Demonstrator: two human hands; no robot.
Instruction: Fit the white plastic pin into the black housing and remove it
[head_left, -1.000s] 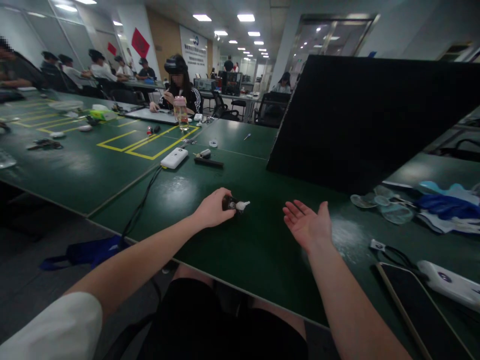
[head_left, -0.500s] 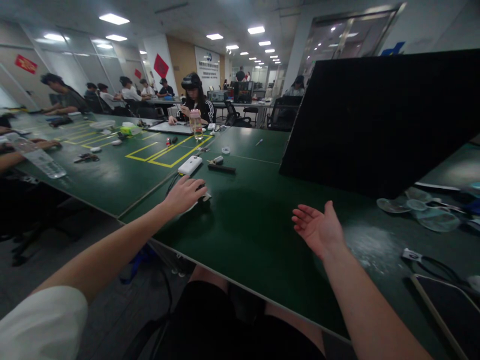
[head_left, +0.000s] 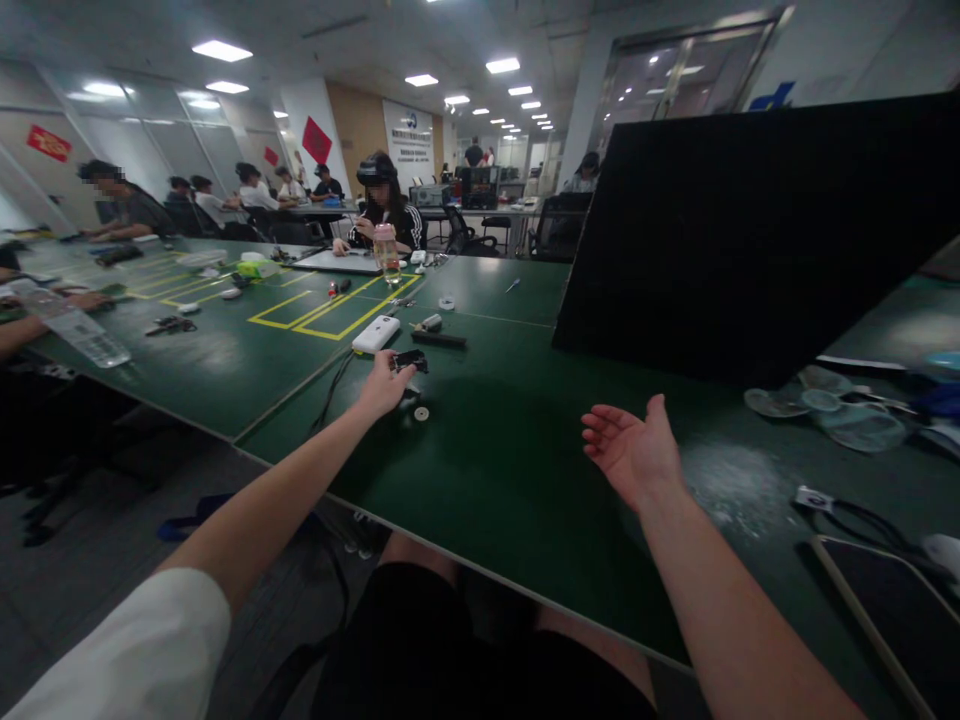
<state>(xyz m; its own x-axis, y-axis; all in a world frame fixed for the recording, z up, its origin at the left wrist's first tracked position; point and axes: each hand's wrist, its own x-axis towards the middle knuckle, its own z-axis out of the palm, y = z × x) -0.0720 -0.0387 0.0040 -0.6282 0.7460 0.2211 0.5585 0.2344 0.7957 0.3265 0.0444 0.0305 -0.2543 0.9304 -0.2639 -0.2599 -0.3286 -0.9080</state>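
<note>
My left hand [head_left: 384, 383] is stretched out over the green table [head_left: 510, 470] with its fingers closed on a small black part [head_left: 412, 360], lifted a little off the surface. Just below it, a small white-and-black round piece [head_left: 418, 412] lies on the table. My right hand [head_left: 630, 452] rests open at the right, palm turned up and empty, fingers apart.
A white power bank [head_left: 376, 334] with a black cable lies beyond my left hand, next to a black bar [head_left: 438, 340]. A large black panel [head_left: 757, 230] leans at the right. Plastic lids [head_left: 817, 412], a phone [head_left: 892, 625] and a cable sit far right. Other people work at the far tables.
My left hand has moved further out to the left and now holds the black part up off the table, with a small round piece left below it. My right hand has stayed open.
</note>
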